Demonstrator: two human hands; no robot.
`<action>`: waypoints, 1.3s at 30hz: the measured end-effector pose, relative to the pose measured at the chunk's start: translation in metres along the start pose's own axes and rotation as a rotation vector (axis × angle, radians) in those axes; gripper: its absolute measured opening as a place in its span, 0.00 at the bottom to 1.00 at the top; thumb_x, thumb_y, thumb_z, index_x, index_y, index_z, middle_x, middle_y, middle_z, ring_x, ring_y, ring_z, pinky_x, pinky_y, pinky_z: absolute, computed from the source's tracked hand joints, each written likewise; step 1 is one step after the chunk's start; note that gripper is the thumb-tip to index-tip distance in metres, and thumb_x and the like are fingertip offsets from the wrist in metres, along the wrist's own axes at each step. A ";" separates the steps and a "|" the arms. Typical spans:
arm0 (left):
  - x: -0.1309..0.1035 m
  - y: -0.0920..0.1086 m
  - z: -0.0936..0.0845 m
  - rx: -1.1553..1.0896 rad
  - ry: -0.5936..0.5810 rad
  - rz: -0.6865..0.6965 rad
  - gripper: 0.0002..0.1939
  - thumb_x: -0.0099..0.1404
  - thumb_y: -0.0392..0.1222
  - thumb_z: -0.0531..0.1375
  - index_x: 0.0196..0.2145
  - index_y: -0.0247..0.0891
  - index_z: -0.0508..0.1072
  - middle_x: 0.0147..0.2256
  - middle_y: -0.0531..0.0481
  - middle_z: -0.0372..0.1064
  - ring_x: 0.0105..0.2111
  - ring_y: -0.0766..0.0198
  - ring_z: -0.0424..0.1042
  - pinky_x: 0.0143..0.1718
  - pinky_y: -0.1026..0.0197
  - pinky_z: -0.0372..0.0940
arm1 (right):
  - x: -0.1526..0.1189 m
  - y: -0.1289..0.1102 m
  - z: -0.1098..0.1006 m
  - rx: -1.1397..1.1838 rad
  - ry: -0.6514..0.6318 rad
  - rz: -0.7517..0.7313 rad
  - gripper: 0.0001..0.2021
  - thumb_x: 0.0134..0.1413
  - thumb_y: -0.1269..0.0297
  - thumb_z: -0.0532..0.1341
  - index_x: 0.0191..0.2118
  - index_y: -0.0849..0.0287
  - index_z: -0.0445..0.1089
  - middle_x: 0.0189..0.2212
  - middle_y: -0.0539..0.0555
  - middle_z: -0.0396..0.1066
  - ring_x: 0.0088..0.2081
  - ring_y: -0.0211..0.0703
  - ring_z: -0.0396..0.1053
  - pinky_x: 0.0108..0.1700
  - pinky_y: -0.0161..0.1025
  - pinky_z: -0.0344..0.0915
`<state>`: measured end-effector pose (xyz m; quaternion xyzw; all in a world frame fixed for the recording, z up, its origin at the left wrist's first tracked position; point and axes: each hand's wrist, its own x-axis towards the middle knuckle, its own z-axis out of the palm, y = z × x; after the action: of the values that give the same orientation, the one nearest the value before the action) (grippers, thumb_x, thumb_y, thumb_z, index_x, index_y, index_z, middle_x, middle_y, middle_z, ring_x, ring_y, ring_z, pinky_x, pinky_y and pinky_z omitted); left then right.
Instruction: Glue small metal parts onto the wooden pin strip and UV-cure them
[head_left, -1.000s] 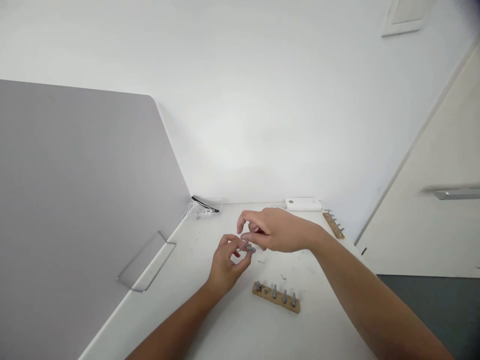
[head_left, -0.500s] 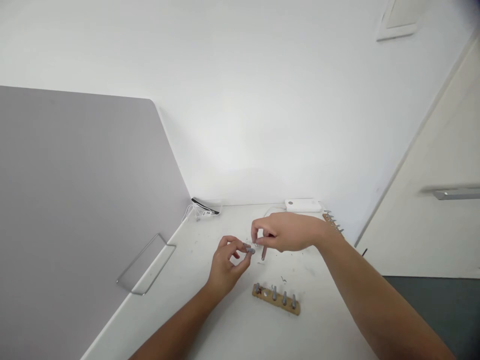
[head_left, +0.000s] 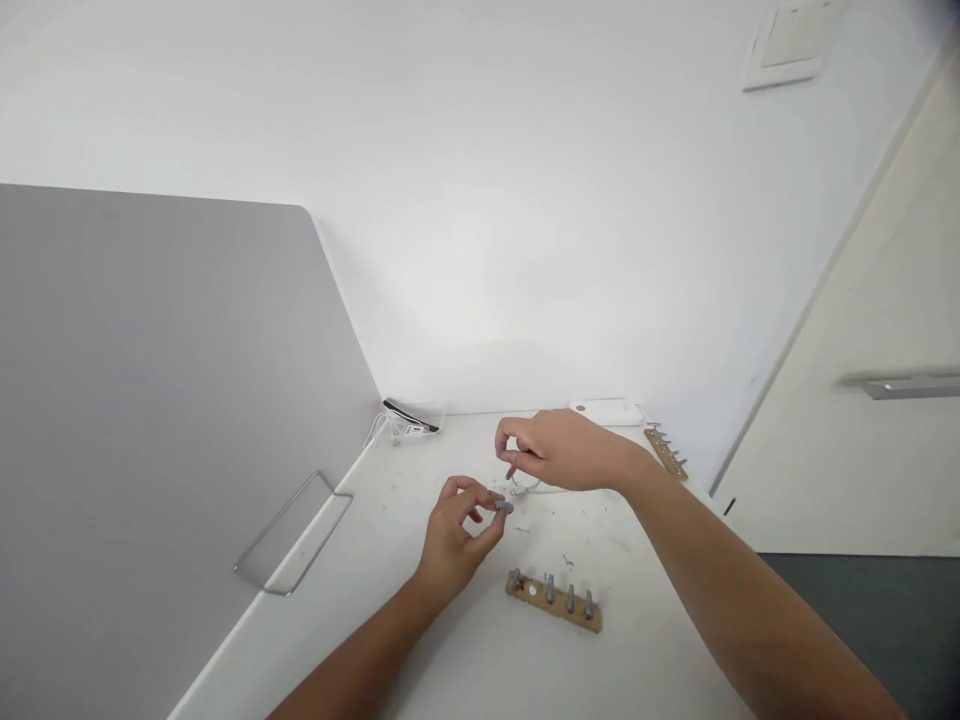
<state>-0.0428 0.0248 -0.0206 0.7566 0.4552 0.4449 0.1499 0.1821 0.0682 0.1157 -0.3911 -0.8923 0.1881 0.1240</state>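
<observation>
Viewing through the head camera, I find the left hand pinching a small grey piece between thumb and fingertips, just above the bench. The right hand is raised just beyond it, fingers curled to a narrow gap — I cannot tell whether they grip anything. Nearer to me lies a brown strip bearing upright grey pegs; a second strip lies farther off — near a white box.

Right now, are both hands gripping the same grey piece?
No: the left hand holds the grey piece; the right hand is apart from it.
</observation>
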 end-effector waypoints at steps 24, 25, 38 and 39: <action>-0.001 0.003 -0.002 0.009 -0.012 -0.014 0.08 0.63 0.31 0.63 0.37 0.43 0.79 0.36 0.47 0.76 0.43 0.56 0.72 0.31 0.61 0.71 | -0.016 -0.015 -0.012 0.048 -0.133 -0.019 0.08 0.69 0.61 0.55 0.47 0.50 0.70 0.29 0.48 0.77 0.27 0.40 0.67 0.28 0.36 0.53; 0.000 0.003 -0.002 0.013 -0.011 -0.011 0.08 0.62 0.32 0.63 0.36 0.42 0.79 0.35 0.47 0.76 0.42 0.56 0.72 0.31 0.61 0.71 | -0.018 -0.018 -0.014 0.089 -0.186 -0.042 0.08 0.69 0.60 0.55 0.46 0.51 0.70 0.31 0.48 0.78 0.28 0.40 0.68 0.28 0.36 0.54; -0.002 -0.001 0.003 -0.007 -0.023 -0.020 0.07 0.64 0.33 0.63 0.36 0.43 0.79 0.37 0.47 0.78 0.45 0.55 0.70 0.32 0.61 0.69 | -0.003 -0.016 0.002 -0.071 0.026 -0.031 0.13 0.73 0.53 0.51 0.49 0.50 0.69 0.27 0.49 0.74 0.27 0.41 0.66 0.30 0.37 0.52; -0.002 -0.001 0.003 -0.008 -0.024 -0.021 0.07 0.64 0.33 0.62 0.36 0.43 0.79 0.37 0.47 0.78 0.45 0.55 0.70 0.32 0.61 0.70 | -0.004 -0.013 0.002 -0.078 0.015 -0.007 0.12 0.72 0.54 0.52 0.49 0.50 0.70 0.28 0.49 0.75 0.28 0.41 0.66 0.30 0.37 0.52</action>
<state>-0.0416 0.0236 -0.0238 0.7566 0.4594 0.4359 0.1631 0.1753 0.0569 0.1196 -0.3940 -0.8993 0.1497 0.1162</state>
